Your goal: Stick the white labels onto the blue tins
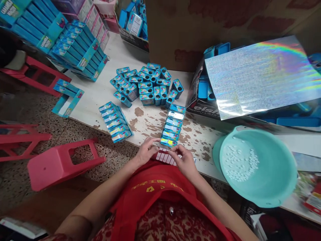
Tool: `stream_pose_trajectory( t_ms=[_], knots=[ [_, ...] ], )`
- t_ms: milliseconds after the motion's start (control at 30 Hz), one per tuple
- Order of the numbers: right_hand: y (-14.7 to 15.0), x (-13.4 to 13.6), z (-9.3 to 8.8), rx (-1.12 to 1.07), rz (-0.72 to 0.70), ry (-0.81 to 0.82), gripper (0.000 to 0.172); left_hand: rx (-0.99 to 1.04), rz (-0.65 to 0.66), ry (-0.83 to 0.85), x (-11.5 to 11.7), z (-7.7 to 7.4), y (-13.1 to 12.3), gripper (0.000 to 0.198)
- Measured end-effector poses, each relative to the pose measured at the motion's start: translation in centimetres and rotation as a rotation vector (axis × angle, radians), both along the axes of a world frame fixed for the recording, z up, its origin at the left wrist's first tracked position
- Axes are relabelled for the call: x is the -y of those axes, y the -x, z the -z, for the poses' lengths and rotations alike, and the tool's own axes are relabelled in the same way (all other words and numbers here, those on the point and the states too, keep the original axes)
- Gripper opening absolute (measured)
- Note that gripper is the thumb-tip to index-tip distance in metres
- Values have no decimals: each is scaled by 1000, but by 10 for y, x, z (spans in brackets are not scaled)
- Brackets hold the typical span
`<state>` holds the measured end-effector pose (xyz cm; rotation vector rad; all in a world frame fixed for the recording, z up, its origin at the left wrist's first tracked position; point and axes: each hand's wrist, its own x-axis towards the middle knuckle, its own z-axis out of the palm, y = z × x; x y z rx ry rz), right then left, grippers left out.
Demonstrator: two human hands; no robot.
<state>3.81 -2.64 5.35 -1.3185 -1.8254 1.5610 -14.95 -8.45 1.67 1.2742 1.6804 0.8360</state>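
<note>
A row of small blue tins (173, 128) stands at the table's front edge, just beyond my hands. My left hand (147, 151) is at the row's near left corner, thumb and fingertips closed at one end of a small clear sticker (163, 146). At its other end, the fingertips of my right hand (185, 160) are pinched together. The sticker lies against the nearest tin. Below it, partly under my right hand, is a sheet of pale rectangular stickers (164, 157). To the left sits another row of blue tins (114, 122) in a display tray.
Several loose blue tins (145, 89) stand farther back. On the right are a turquoise bucket (273, 160) with small white pieces and a shiny holographic sheet (263, 77) over a box of tins. Stacked blue packs (75, 50) rise at left, above a red stool (50, 167).
</note>
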Motion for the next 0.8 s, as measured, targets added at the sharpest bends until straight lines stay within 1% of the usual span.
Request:
stream_pose_trajectory(
  t_ms=[67, 133, 200, 233, 300, 367, 400, 467, 567, 633, 700, 733, 800],
  knots=[
    [3, -10, -2, -48, 75, 52, 21, 110, 101, 64, -8, -12, -1, 23],
    [9, -20, 2, -78, 144, 88, 23, 154, 129, 132, -21, -19, 0, 23],
    [17, -31, 8, -80, 224, 93, 24, 136, 144, 151, -41, -22, 5, 26],
    [21, -39, 12, -67, 274, 59, 24, 106, 158, 147, -53, -24, 8, 26],
    [32, -59, 19, -8, 391, -82, 22, 23, 187, 120, -83, -27, 17, 25],
    [42, -84, 26, 69, 493, -216, 19, -45, 186, 72, -115, -30, 26, 22],
    [47, -97, 29, 97, 530, -248, 17, -84, 175, 35, -132, -31, 29, 21],
    [56, -122, 33, 134, 573, -245, 15, -182, 165, -31, -163, -30, 35, 22],
    [66, -150, 40, 208, 601, -242, 11, -348, 175, -49, -196, -21, 36, 22],
    [71, -160, 45, 283, 597, -245, 8, -413, 174, -18, -207, -9, 33, 21],
    [74, -164, 50, 335, 593, -247, 5, -432, 143, -1, -209, 4, 28, 21],
    [75, -165, 52, 347, 606, -247, 7, -435, 112, 6, -208, 10, 25, 22],
    [76, -165, 56, 342, 650, -252, 19, -454, 37, 42, -203, 18, 19, 24]
  ],
)
